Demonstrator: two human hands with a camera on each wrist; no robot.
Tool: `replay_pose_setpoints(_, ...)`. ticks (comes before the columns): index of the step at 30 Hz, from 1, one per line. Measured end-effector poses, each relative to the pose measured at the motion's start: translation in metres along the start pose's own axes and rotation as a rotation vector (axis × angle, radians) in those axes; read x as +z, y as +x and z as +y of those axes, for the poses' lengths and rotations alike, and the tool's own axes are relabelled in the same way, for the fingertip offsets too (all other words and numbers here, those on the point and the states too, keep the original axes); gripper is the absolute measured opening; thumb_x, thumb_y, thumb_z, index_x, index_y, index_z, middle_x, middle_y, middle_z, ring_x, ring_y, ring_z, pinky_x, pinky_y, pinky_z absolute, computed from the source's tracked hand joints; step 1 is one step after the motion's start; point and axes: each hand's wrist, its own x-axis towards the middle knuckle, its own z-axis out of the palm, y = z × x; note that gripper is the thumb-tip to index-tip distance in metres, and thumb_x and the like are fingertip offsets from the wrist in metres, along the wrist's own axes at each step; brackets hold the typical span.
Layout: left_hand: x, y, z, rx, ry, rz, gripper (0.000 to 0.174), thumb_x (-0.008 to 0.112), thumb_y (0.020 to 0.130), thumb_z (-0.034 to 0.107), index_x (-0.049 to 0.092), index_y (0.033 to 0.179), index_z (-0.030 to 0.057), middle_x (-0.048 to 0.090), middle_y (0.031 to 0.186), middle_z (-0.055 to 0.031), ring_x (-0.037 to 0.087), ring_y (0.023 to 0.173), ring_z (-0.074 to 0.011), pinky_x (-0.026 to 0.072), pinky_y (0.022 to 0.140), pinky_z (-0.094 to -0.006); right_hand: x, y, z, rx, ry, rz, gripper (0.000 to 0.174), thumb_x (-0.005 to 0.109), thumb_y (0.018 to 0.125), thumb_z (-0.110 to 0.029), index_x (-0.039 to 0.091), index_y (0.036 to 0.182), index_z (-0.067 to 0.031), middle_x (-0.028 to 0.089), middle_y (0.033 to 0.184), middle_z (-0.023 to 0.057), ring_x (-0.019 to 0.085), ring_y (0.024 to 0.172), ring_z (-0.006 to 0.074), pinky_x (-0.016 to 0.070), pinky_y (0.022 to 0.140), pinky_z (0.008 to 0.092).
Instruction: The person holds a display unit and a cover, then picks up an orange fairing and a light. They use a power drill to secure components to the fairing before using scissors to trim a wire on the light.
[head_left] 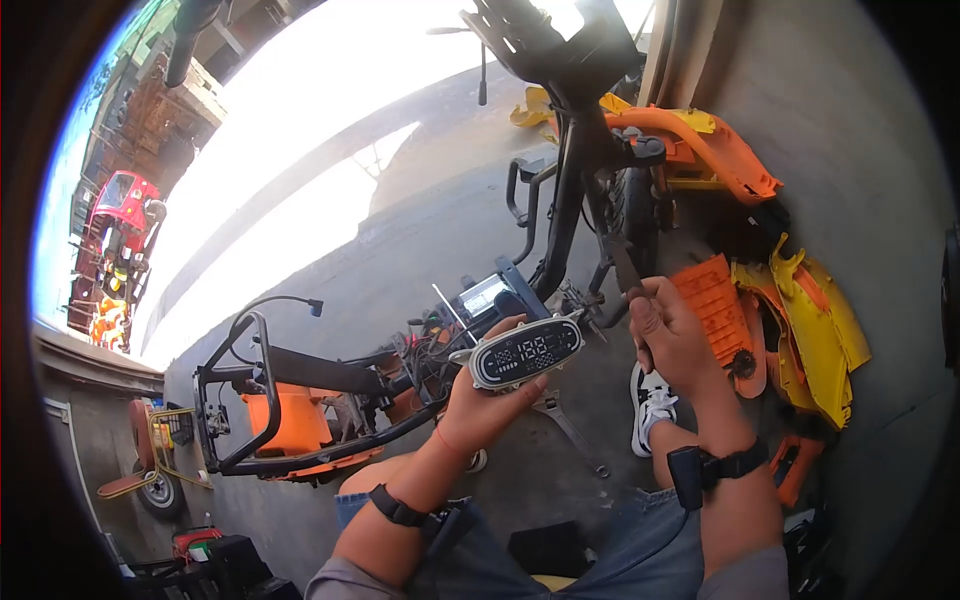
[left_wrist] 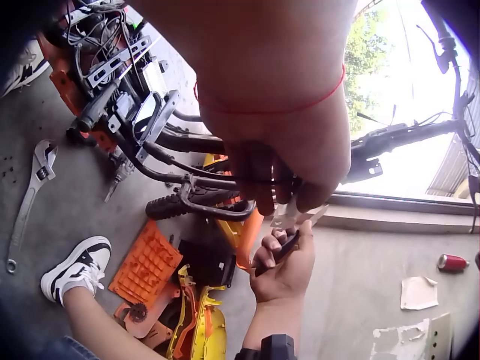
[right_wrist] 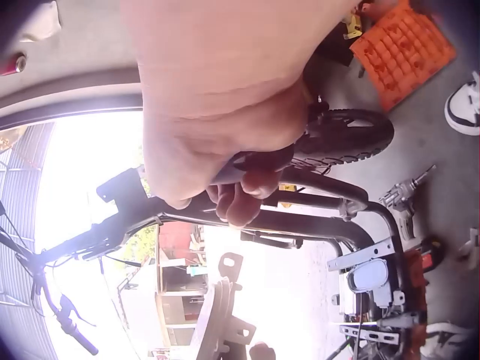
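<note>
My left hand (head_left: pixel 485 410) holds an oval digital instrument cluster (head_left: pixel 530 352) with a pale rim and mounting tabs, its dark display face turned up. In the right wrist view, the cluster (right_wrist: pixel 216 319) appears edge-on near the bottom. To its right, my right hand (head_left: pixel 670 330) grips a slim dark tool (head_left: pixel 626 268) that points up and away, apart from the cluster. The tool's handle (right_wrist: pixel 229 172) looks blue-grey between curled fingers in the right wrist view. I cannot tell its exact kind. The stripped scooter frame (head_left: pixel 262 400) lies beyond both hands.
An adjustable wrench (head_left: pixel 572 435) lies on the floor between my feet. Orange (head_left: pixel 715 310) and yellow body panels (head_left: pixel 820 330) lie at the right by the wall. Loose wires (head_left: pixel 425 340) show on the frame. The front wheel (head_left: pixel 632 205) and steering column (head_left: pixel 572 200) stand ahead.
</note>
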Motion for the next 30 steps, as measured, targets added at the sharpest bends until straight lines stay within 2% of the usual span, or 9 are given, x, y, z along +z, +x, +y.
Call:
replay_pose_setpoints(2, -0.008, 0.0, -0.004, 0.083, 0.144, 0.055, 0.071, 0.075, 0.082, 0.006, 0.036, 0.141, -0.0036, 0.055, 0.133, -0.0116, 0.053, 0.121, -0.0156, 0.0436, 0.103, -0.0303, 0.005, -0.008, -0.001, -0.241, -0.461, -0.041, 0.026, 0.061, 0.097, -0.03, 0.059, 0.098, -0.0043, 0.057, 0.069, 0.0043, 0.056, 0.056, 0.012, 0.0439, 0.052, 0.031)
replay_pose_setpoints(3, -0.008, 0.0, -0.002, 0.138, 0.154, 0.062, 0.07, 0.074, 0.082, 0.005, 0.036, 0.141, -0.003, 0.054, 0.133, -0.0126, 0.052, 0.124, -0.0171, 0.0421, 0.104, -0.0314, 0.013, -0.017, -0.01, -0.302, -0.589, -0.077, 0.018, 0.068, 0.091, -0.021, 0.062, 0.091, -0.0039, 0.059, 0.071, 0.0082, 0.06, 0.061, 0.0195, 0.0458, 0.057, 0.0351)
replay_pose_setpoints(4, -0.008, -0.001, -0.002, 0.137, 0.152, 0.074, 0.07, 0.074, 0.082, 0.005, 0.036, 0.141, -0.003, 0.054, 0.133, -0.0126, 0.052, 0.124, -0.0171, 0.0421, 0.104, -0.0314, 0.017, -0.019, -0.008, -0.301, -0.591, -0.089, 0.018, 0.068, 0.091, -0.021, 0.062, 0.091, -0.0039, 0.059, 0.071, 0.0082, 0.06, 0.061, 0.0195, 0.0458, 0.057, 0.0351)
replay_pose_setpoints(6, -0.01, -0.002, -0.003, 0.214, 0.213, 0.056, 0.071, 0.073, 0.083, 0.005, 0.034, 0.142, -0.0025, 0.053, 0.134, -0.0128, 0.052, 0.124, -0.0182, 0.0419, 0.104, -0.0312, 0.023, -0.022, -0.004, -0.508, -0.733, -0.218, 0.013, 0.072, 0.083, -0.013, 0.065, 0.088, -0.0039, 0.061, 0.074, 0.0117, 0.062, 0.066, 0.0276, 0.0473, 0.06, 0.0351)
replay_pose_setpoints(7, -0.012, -0.004, 0.0, 0.226, 0.246, 0.04, 0.072, 0.073, 0.083, 0.006, 0.033, 0.142, -0.0025, 0.053, 0.135, -0.0128, 0.051, 0.125, -0.0188, 0.0417, 0.105, -0.0312, 0.026, -0.023, -0.005, -0.454, -0.752, -0.242, 0.014, 0.074, 0.077, -0.01, 0.067, 0.087, -0.0044, 0.063, 0.077, 0.0115, 0.061, 0.07, 0.0319, 0.048, 0.061, 0.0359)
replay_pose_setpoints(14, -0.01, -0.001, -0.004, 0.104, 0.113, 0.035, 0.073, 0.074, 0.084, 0.006, 0.032, 0.143, -0.0023, 0.052, 0.134, -0.0122, 0.052, 0.123, -0.0166, 0.0426, 0.103, -0.0304, 0.036, -0.013, -0.005, -0.543, -0.742, -0.208, 0.013, 0.075, 0.076, -0.006, 0.067, 0.086, -0.0024, 0.061, 0.073, 0.01, 0.061, 0.066, 0.0265, 0.047, 0.059, 0.0345)
replay_pose_setpoints(16, -0.011, -0.002, -0.001, 0.058, 0.004, -0.006, 0.074, 0.074, 0.084, 0.006, 0.032, 0.143, -0.0021, 0.052, 0.134, -0.0114, 0.051, 0.123, -0.0155, 0.0431, 0.102, -0.0301, 0.041, -0.01, -0.006, -0.736, -0.923, -0.143, 0.015, 0.076, 0.071, -0.004, 0.067, 0.084, -0.0044, 0.061, 0.073, 0.008, 0.061, 0.067, 0.027, 0.0476, 0.058, 0.0354)
replay_pose_setpoints(19, -0.013, -0.005, -0.002, -0.023, -0.058, 0.019, 0.074, 0.074, 0.083, 0.006, 0.031, 0.143, -0.0019, 0.052, 0.133, -0.011, 0.05, 0.123, -0.0156, 0.0434, 0.102, -0.0301, 0.052, -0.009, -0.01, -0.84, -0.995, -0.108, 0.02, 0.076, 0.065, -0.003, 0.067, 0.083, -0.0071, 0.06, 0.072, 0.0055, 0.061, 0.066, 0.0261, 0.0472, 0.056, 0.0357)
replay_pose_setpoints(30, -0.024, -0.01, -0.002, 0.177, 0.159, 0.054, 0.077, 0.074, 0.077, 0.001, 0.033, 0.142, -0.0002, 0.053, 0.132, -0.0118, 0.052, 0.124, -0.0193, 0.0417, 0.104, -0.0323, 0.067, -0.007, -0.007, -0.934, -1.147, -0.108, 0.022, 0.074, 0.063, -0.005, 0.068, 0.084, -0.0095, 0.059, 0.071, 0.0022, 0.059, 0.063, 0.0216, 0.0464, 0.054, 0.0339)
